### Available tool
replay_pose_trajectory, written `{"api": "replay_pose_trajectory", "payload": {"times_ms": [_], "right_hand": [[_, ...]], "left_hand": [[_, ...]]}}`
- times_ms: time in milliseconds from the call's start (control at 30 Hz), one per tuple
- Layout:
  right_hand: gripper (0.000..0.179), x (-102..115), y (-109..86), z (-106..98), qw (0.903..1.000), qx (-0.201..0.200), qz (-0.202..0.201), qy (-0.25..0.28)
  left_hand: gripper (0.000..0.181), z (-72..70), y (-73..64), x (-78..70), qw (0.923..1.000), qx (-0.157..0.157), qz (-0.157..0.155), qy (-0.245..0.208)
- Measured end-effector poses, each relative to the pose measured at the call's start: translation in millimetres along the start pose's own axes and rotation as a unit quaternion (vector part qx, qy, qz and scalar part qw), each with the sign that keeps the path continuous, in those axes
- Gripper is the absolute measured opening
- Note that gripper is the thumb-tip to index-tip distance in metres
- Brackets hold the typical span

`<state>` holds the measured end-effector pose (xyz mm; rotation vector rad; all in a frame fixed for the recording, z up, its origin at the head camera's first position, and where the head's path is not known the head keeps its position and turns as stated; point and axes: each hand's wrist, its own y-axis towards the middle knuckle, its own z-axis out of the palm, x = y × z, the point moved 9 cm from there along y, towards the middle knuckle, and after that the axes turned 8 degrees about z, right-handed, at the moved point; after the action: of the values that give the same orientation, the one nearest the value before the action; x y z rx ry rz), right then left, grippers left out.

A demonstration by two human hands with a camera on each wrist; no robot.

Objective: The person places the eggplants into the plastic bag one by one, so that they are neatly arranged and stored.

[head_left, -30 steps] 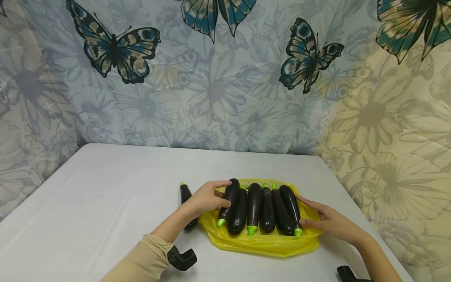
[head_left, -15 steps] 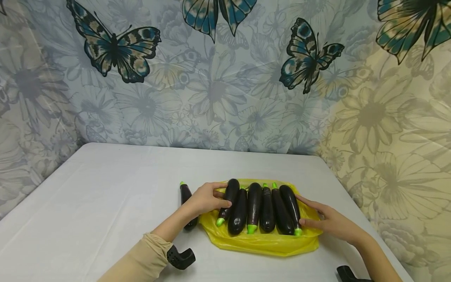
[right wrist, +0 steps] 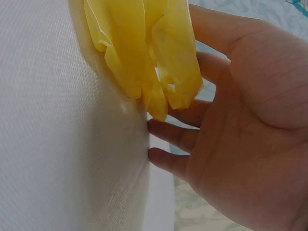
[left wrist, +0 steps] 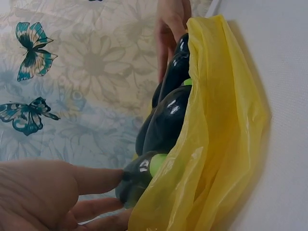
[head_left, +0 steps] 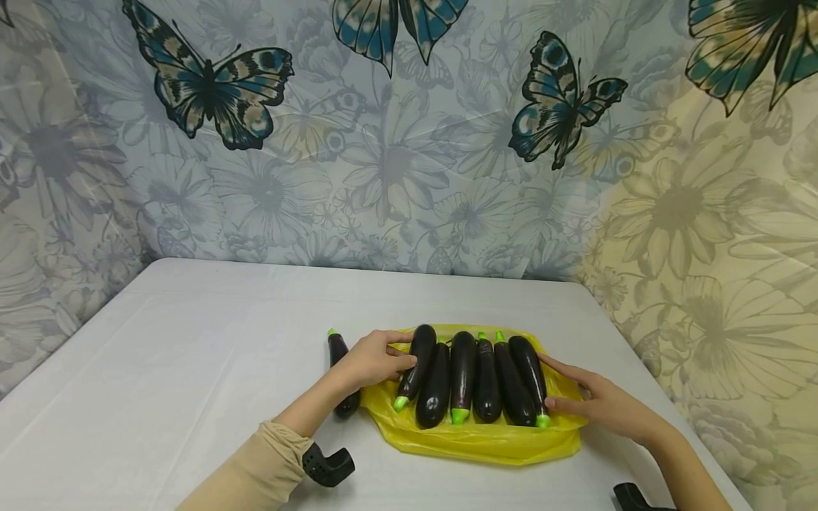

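A row of several dark eggplants (head_left: 463,369) with bright green stems lies side by side on a yellow plastic bag (head_left: 492,448). My left hand (head_left: 372,362) touches the leftmost eggplant (head_left: 423,355) with its thumb and fingertips along the outer side. In the left wrist view its thumb meets the eggplant near the green stem end. At the other end of the row, my right hand (head_left: 607,404) has its fingers against the rightmost eggplant (head_left: 532,376). The right wrist view shows its fingers spread beside the crumpled edge of the bag, with fingertips at the table.
One more eggplant (head_left: 337,350) lies off the bag at the left, partly hidden behind the left forearm. A white-covered table (head_left: 211,341) reaches back to a butterfly-patterned cloth backdrop (head_left: 396,170). Each wrist carries a black mount (head_left: 329,465).
My left fingers have shifted slightly on the leftmost eggplant, the thumb moving up along it a little. The right hand and the row look nearly the same.
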<state>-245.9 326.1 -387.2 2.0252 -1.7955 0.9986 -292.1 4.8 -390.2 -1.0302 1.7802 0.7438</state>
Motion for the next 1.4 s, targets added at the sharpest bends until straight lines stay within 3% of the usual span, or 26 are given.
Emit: {"api": "replay_pose_trajectory", "payload": {"times_ms": [200,600,1400], "right_hand": [[0.075,-1.0,0.3,-0.5,1.0,-0.001,0.001,-0.002],[0.073,0.1,1.7,0.6,0.9999,0.002,-0.012,-0.001],[0.073,-0.3,0.8,0.7,1.0,0.003,-0.002,0.001]], "left_hand": [[0.055,-2.8,-1.5,-0.7,0.9999,-0.01,-0.002,-0.011],[0.058,-3.5,-3.4,-1.5,0.9996,-0.025,0.002,0.011],[0.056,-3.3,-4.2,-5.1,0.9993,-0.019,0.004,0.031]]}}
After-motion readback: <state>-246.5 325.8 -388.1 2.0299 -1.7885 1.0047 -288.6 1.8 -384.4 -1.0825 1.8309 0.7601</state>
